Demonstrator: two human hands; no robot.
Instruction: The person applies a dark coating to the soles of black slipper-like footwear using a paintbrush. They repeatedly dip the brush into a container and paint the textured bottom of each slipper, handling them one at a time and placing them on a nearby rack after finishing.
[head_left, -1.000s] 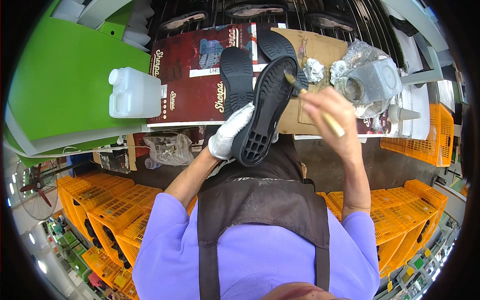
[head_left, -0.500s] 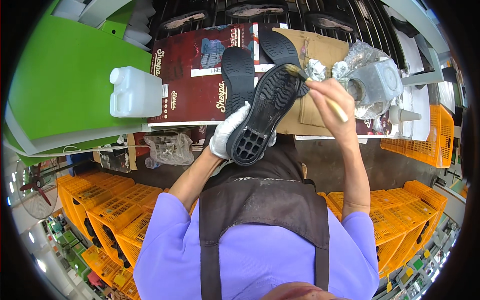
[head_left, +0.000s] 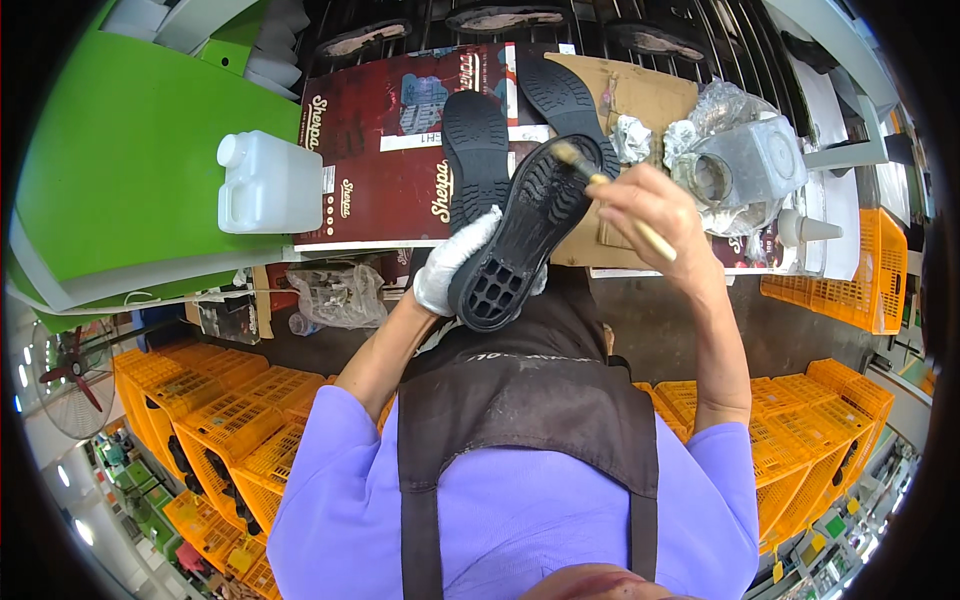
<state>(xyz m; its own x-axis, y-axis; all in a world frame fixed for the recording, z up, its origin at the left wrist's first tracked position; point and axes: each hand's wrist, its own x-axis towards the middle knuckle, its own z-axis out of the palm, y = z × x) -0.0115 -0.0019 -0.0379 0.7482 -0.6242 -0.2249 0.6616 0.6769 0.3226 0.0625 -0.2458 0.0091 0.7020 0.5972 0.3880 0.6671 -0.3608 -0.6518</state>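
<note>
My left hand (head_left: 455,262), in a white glove, is closed around the heel half of a black shoe sole (head_left: 527,228). The sole tilts with its hollow inner side up; open square cells show at the heel and wavy ridges toward the toe. My bare right hand (head_left: 652,218) grips a brush (head_left: 650,238) by its pale handle. The bristles are over the sole's toe half; whether they touch it I cannot tell. Two more black soles lie tread up behind it, one on the left (head_left: 475,140) and one further back (head_left: 556,92).
A white plastic jug (head_left: 270,185) stands on the left beside a green panel (head_left: 130,150). Dark red cardboard (head_left: 350,130) covers the worktop. On the right are a clear plastic container (head_left: 750,160) and a nozzle bottle (head_left: 808,230). Orange crates (head_left: 800,420) stand around me; rollers lie behind.
The brush has shifted left across the sole's toe end, and its handle lies lower. My right hand has moved slightly down and left. My left hand and the sole have barely moved.
</note>
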